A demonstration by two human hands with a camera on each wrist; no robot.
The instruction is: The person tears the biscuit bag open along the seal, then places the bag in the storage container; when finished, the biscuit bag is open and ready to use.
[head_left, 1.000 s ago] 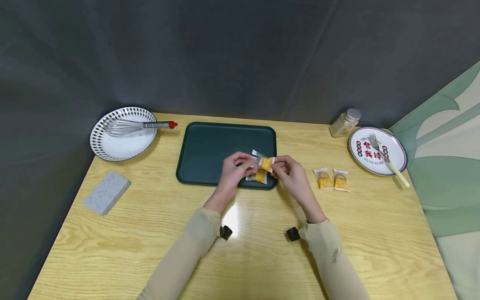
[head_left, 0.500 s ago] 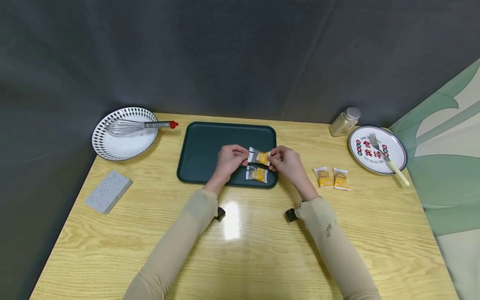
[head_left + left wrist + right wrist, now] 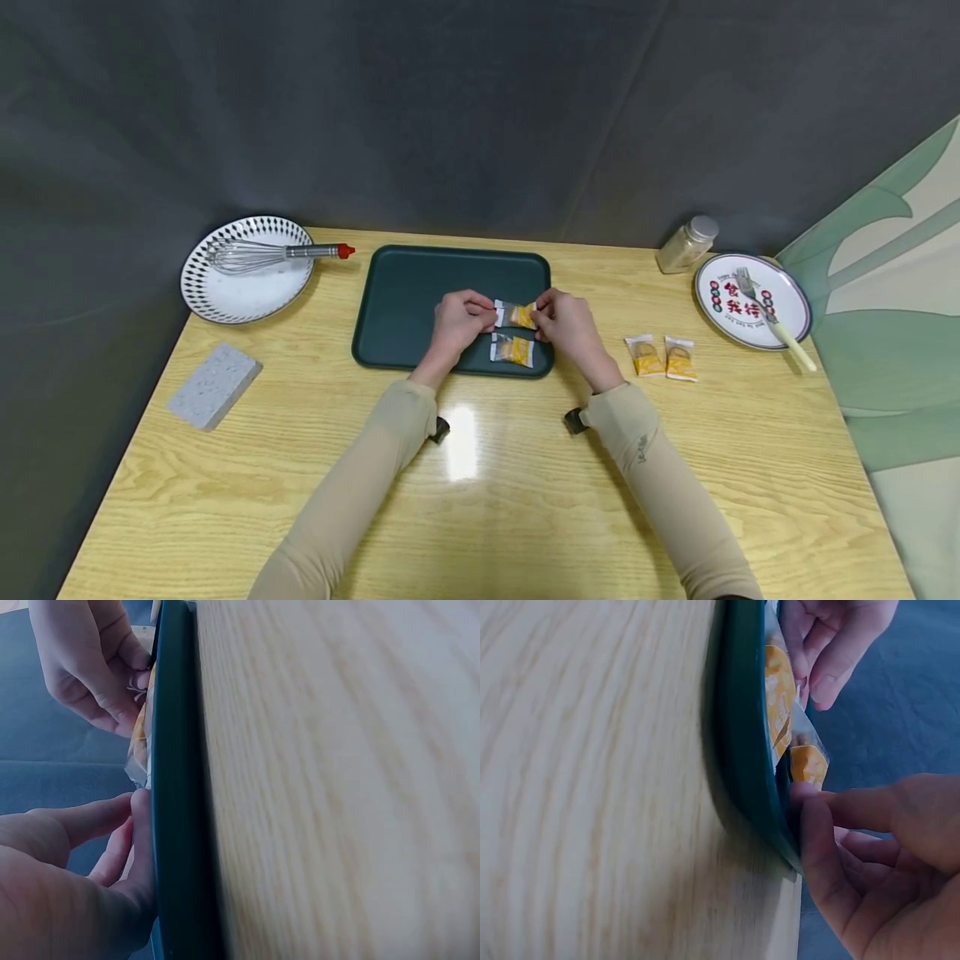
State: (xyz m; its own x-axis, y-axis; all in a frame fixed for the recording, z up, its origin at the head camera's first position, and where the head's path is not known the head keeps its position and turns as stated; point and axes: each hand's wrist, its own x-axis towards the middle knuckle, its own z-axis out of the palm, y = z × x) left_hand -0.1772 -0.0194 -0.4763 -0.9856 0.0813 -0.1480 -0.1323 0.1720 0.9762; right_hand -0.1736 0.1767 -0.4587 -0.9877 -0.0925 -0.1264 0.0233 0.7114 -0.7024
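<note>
2 hands [image 3: 513,321] over the green tray [image 3: 408,292], left and right each pinching 1 end of a snack packet [image 3: 516,314] between them

Our left hand [image 3: 459,317] and right hand [image 3: 564,320] have moved the little snack packet [image 3: 516,315] away from us and down, low over the green tray [image 3: 405,283], past the other packet [image 3: 513,349].

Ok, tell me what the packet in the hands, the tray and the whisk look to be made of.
Packet: thin glossy plastic film, clear and yellow with white crimped ends; both hands pinch it.
Tray: probably moulded plastic, dark green, matte, with a rounded raised rim.
Whisk: shiny metal wires and handle, likely steel, with a red cap that looks like plastic.
</note>
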